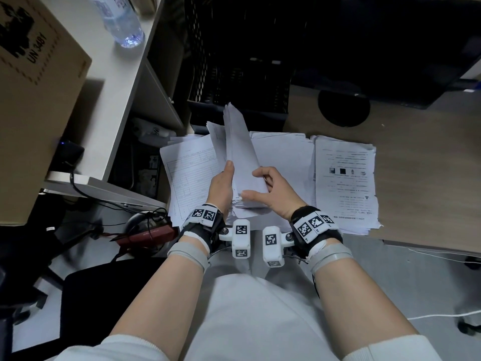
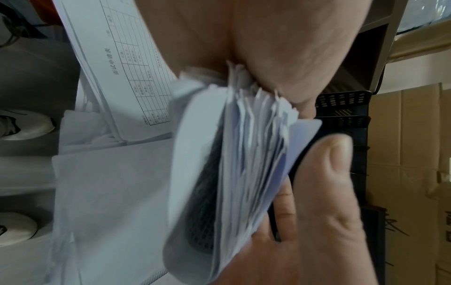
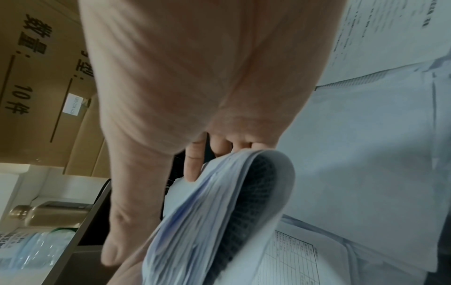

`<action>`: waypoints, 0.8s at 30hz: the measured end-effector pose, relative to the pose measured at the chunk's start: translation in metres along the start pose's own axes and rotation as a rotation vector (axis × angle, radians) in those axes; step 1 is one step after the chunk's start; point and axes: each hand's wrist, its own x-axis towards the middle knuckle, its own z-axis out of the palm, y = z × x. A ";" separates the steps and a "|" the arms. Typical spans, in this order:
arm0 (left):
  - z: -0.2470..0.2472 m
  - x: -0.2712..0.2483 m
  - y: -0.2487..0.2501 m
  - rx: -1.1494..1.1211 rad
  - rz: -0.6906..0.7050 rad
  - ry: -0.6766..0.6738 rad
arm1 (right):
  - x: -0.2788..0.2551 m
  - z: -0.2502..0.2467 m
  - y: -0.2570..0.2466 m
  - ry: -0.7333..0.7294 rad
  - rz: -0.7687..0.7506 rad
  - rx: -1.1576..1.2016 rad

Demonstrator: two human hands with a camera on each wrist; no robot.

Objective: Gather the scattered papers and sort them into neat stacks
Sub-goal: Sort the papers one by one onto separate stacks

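I hold a thick bundle of white papers (image 1: 239, 144) upright over the desk with both hands. My left hand (image 1: 223, 183) grips its lower left edge, thumb on the front. On the lower right edge my right hand (image 1: 260, 186) pinches it between thumb and fingers. In the left wrist view the bundle (image 2: 244, 154) is bowed, its sheet edges uneven, my left thumb (image 2: 329, 173) pressing it. The right wrist view shows the curved bundle (image 3: 207, 216) too. Below lie a form sheet (image 1: 192, 173), a middle stack (image 1: 283, 152) and a printed stack (image 1: 343, 183).
A black mesh tray (image 1: 234, 74) stands behind the papers, and a round monitor base (image 1: 343, 108) to its right. A cardboard box (image 1: 33, 100) and a water bottle (image 1: 122, 22) sit on the left shelf. Cables and a red object (image 1: 151, 234) lie lower left.
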 end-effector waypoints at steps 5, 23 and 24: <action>0.003 0.004 0.000 -0.027 -0.006 0.009 | 0.001 -0.002 -0.001 -0.022 -0.001 -0.011; 0.011 0.005 0.001 -0.063 0.019 -0.002 | 0.005 -0.012 -0.021 0.055 0.120 -0.080; 0.012 0.005 0.000 -0.012 0.034 -0.016 | 0.006 -0.012 -0.021 0.042 0.127 -0.098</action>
